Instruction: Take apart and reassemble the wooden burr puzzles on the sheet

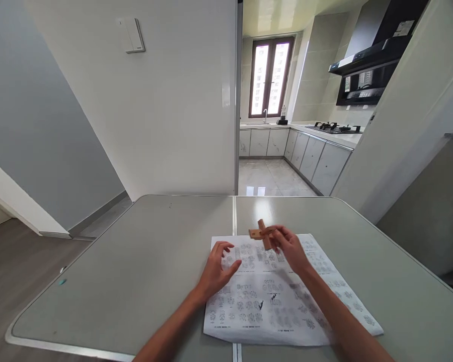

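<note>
My right hand (pixel 289 246) pinches a small cross-shaped wooden puzzle (pixel 265 234), made of brown notched bars, above the far edge of a printed sheet (pixel 249 281). Part of the puzzle is hidden behind the fingers. My left hand (pixel 218 266) is over the left edge of the sheet, thumb and fingers curved apart with nothing between them. Rows of small line diagrams and captions cover the white paper, which has fold creases. Two small dark marks or bits (pixel 267 300) show near its lower middle; I cannot tell which.
The sheet lies across the metal seam (pixel 234 216) of a grey-green table (pixel 136 271) with rounded, metal-trimmed corners. A small teal object (pixel 62 281) is near the table's left edge. Beyond stand a white wall (pixel 181 100) and a kitchen with a stove (pixel 334 127).
</note>
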Demonstrator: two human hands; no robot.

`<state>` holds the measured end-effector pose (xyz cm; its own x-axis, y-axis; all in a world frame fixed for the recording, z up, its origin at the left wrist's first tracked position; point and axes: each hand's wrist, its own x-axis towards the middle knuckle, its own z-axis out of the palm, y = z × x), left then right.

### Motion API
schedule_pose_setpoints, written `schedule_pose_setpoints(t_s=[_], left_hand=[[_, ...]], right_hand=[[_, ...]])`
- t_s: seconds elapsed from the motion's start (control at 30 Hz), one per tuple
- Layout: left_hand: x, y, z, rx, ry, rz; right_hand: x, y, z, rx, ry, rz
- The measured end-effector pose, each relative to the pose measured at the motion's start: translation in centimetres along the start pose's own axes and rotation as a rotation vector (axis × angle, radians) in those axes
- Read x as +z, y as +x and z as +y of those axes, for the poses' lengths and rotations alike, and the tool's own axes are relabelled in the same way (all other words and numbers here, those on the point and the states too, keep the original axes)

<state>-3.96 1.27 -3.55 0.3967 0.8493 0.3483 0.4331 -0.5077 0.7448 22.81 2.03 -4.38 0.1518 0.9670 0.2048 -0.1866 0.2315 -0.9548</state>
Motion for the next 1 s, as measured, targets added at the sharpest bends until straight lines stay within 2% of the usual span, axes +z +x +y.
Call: schedule_pose_setpoints(t_s=[0.13,0.27,0.47,0.7,1.0], left_hand=[[0.1,-0.1,-0.3,0.091,-0.025,0.014],[0.0,-0.1,-0.2,0.089,-0.060,-0.043],[-0.4,-0.2,0.6,0.050,-0.102,-0.111],[-0.3,0.0,0.7,0.053,-0.093,-0.055],[-0.2,0.0,0.8,0.047,-0.095,-0.057]], right_hand=[[3.6,-1.9,0.5,0.067,-0.031,-0.197],[5.4,-3.1,0.4,0.113,-0.029,-0.296],[5.5,-3.2,0.5,0.149,-0.034,-0.337],[5.4,-3.0,0.7,0.152,-0.054,-0.332],[5.1,-3.1,0.6,0.140,-0.047,-0.337]])
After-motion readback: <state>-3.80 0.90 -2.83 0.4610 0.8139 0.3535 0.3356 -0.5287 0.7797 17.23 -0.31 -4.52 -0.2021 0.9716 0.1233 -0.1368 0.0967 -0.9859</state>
